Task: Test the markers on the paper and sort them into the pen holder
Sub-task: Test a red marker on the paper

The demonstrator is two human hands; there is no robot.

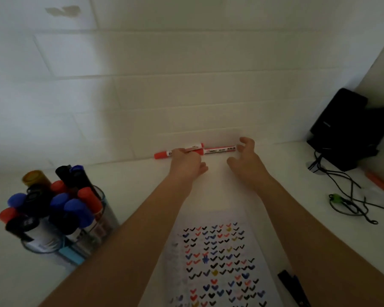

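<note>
Left marker [163, 155], right marker [220, 150] lodged against wall at 12 o'clock, likely anti-roll. Left hand [185, 161] laid over first, grip cannot be told; right hand [246, 159] grip spread, empty.

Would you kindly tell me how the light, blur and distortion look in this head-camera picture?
Head view: dim light, brightest on the wall behind the red markers; the pen holder at left is smeared by blur; the left hand and right hand are slightly soft; tile lines bow from the wide-angle lens; the paper washes out at its far end.
</note>
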